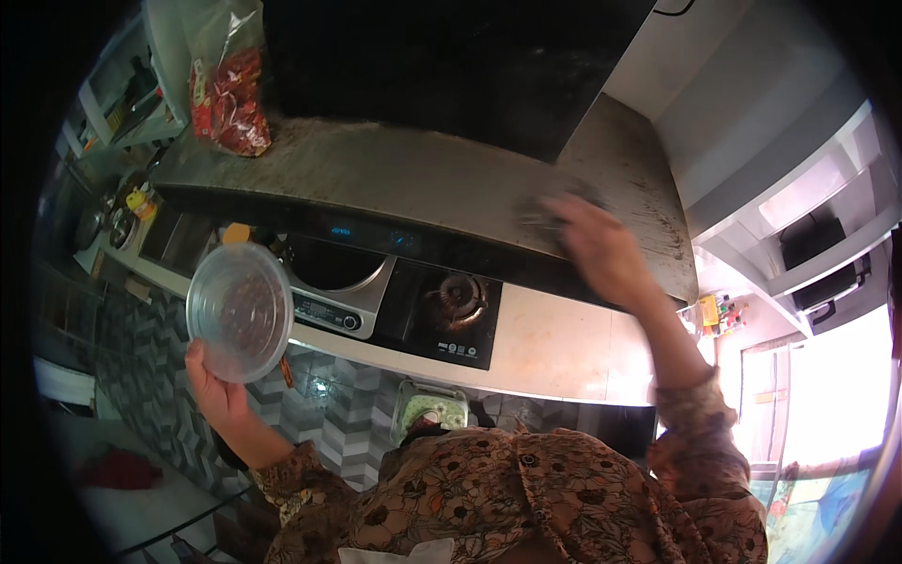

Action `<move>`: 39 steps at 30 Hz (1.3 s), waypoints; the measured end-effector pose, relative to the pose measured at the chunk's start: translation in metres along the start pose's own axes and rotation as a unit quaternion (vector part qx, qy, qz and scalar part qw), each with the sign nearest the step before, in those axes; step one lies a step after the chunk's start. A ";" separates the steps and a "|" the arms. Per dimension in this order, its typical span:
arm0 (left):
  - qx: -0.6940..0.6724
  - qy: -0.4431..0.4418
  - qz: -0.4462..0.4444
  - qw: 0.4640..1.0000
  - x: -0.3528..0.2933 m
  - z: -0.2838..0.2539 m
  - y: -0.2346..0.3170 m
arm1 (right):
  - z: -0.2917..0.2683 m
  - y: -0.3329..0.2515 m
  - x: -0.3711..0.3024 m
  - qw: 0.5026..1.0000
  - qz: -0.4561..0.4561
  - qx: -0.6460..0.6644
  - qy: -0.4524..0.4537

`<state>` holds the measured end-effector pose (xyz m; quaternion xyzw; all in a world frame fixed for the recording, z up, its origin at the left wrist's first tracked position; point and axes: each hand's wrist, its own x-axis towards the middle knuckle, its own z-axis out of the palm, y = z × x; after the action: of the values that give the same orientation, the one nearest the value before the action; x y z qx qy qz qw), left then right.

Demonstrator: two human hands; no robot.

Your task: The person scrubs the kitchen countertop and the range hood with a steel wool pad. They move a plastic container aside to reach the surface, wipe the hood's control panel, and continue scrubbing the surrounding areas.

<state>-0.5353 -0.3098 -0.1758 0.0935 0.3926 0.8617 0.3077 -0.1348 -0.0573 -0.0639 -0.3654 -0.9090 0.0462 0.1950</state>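
Raised at the left, my left hand (218, 390) grips the rim of a round, see-through plastic bowl (240, 310), tilted so its circular face shows. My right hand (601, 246) reaches over the dark, stained top of the range hood (423, 174), on its right part. Motion smears its fingers, which curl over a dark, blurred thing (540, 211) pressed near the metal surface. What that thing is, I cannot make out.
A clear bag of red packets (230, 99) stands on the hood's left end. Below run a silver-trimmed cooktop (334, 315), a black gas burner (460, 296) and a pale counter (554, 343). A green-patterned stool (432, 404) stands on the tiled floor. White shelving (780, 216) borders the right.
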 end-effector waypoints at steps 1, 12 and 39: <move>-0.018 -0.010 -0.004 1.000 0.002 0.008 -0.002 | 0.016 -0.022 0.019 0.998 -0.059 -0.033 0.014; -0.016 -0.002 0.003 1.000 -0.003 -0.024 0.011 | -0.046 0.072 -0.064 0.993 0.118 -0.004 -0.001; -0.012 -0.018 -0.009 1.000 -0.009 0.041 -0.001 | 0.018 -0.006 -0.001 0.992 -0.109 0.002 0.067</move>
<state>-0.5115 -0.2890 -0.1484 0.1019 0.3775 0.8617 0.3234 -0.1452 -0.0615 -0.0796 -0.2660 -0.9283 0.0016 0.2597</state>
